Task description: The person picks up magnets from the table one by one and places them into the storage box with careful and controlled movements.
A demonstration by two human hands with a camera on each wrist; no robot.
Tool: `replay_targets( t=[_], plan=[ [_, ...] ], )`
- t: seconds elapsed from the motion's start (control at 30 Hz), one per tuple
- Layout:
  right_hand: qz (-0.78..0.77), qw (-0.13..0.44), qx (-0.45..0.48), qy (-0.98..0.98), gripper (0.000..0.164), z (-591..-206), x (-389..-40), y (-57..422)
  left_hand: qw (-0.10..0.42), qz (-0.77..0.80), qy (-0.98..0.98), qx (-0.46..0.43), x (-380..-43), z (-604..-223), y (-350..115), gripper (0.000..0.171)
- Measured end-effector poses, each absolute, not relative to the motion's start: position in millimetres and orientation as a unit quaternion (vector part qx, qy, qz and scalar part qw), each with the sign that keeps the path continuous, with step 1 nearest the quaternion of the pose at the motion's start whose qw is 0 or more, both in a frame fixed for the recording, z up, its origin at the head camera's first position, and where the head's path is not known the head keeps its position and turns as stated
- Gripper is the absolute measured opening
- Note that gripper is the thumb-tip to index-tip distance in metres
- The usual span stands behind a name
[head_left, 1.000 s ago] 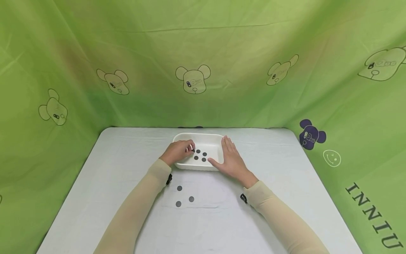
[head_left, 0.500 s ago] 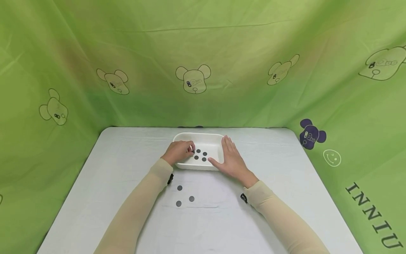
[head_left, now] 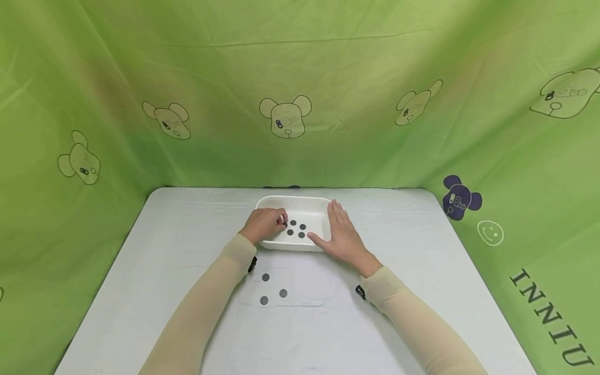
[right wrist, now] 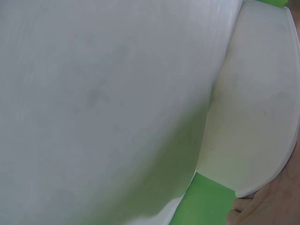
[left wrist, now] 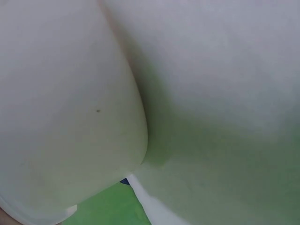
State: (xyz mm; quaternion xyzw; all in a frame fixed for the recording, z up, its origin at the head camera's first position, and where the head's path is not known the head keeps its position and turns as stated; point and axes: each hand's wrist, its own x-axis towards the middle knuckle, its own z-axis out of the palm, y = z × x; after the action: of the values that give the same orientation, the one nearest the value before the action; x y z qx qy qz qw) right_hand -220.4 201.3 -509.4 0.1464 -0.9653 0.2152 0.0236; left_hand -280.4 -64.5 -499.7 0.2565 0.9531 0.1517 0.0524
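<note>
A white plastic tray [head_left: 295, 199] stands near the back of the table; its outer wall fills much of the left wrist view [left wrist: 70, 103]. My left hand [head_left: 263, 224] reaches over its left side and pinches a dark round disc [head_left: 284, 225] low inside, partly covered by the fingers. Several similar discs [head_left: 292, 223] lie flat beside it on the tray floor. Along the right rim rests my right hand [head_left: 344, 238], fingers straight and thumb spread over the near rim. The right wrist view shows this hand [right wrist: 274, 204] against the tray's end wall [right wrist: 253, 93].
Three more dark discs lie on the white tabletop in front of the tray: an upper one [head_left: 265, 277], a right one [head_left: 283, 293] and a lower one [head_left: 264, 300]. Green printed cloth [head_left: 225, 151] encloses the table at the back and sides.
Almost nothing differs. The pinched disc and my left fingertips have shifted very slightly downward within the tray; my right hand has stayed in place.
</note>
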Motion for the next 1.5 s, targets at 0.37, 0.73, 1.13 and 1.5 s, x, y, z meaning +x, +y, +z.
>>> replay_targets(
  t=[0.37,0.73,1.13,1.5],
  plan=[
    [0.218,0.019,0.147,-0.965,0.117,-508,-221,201,0.044,0.129,0.956,0.258,-280,-498,-64,0.014],
    [0.218,0.025,0.147,-0.964,0.117,-511,-222,200,0.032,0.127,0.956,0.263,-281,-501,-65,0.016],
    [0.216,0.018,0.145,-0.965,0.117,-513,-221,200,0.011,0.244,0.940,0.237,-278,-501,-69,0.015],
    [0.213,0.021,0.144,-0.966,0.118,-512,-222,201,-0.037,0.321,0.917,0.232,-270,-494,-84,0.015]
  ],
)
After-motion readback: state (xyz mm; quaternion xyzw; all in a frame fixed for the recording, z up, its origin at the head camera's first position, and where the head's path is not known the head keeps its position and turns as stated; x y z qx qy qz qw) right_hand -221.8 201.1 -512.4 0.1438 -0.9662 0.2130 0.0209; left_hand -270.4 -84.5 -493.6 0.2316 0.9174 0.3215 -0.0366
